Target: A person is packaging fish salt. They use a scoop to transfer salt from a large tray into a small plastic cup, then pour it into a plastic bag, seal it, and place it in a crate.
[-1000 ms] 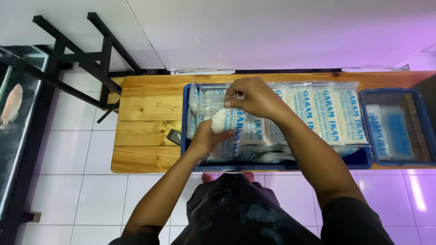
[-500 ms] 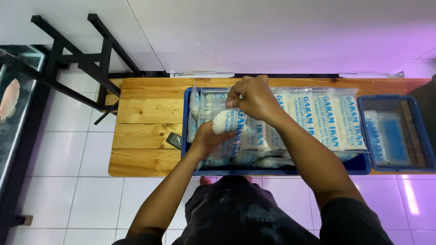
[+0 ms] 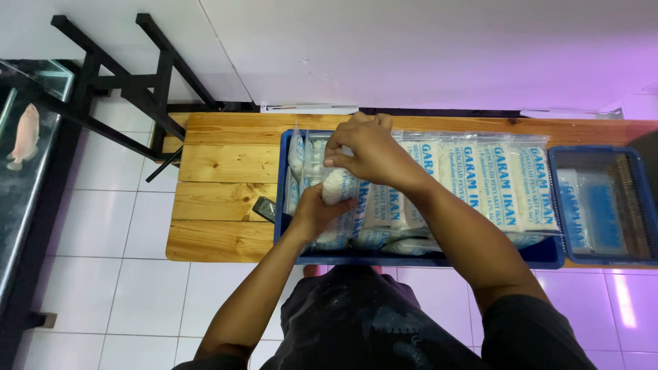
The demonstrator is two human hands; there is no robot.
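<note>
A white tiled floor (image 3: pixel 116 288) and a pale wall frame a wooden worktop (image 3: pixel 219 199), seen from above. On it sits a blue crate (image 3: pixel 541 255) packed with clear bags of white grains printed in blue, standing in a row. To its right is a second blue crate (image 3: pixel 641 205) with only a few bags lying flat. A small dark object (image 3: pixel 264 208) lies on the worktop just left of the first crate. Far left, a black frame (image 3: pixel 130 89) stands by a fish tank (image 3: pixel 27 137) holding a pale fish.

The left hand (image 3: pixel 317 212) is cupped under a plump bag (image 3: pixel 336 188) at the left end of the row, gripping its lower part. The right hand (image 3: pixel 363 147) is closed on the same bag's top edge, fingers pinched at the far side.

Compared with a second ago, the hands sit in nearly the same place and the bag remains between them, in the crate's left part; mostly the view itself has drifted. Judging by that, the bag is being seated among its neighbours, not lifted away.
</note>
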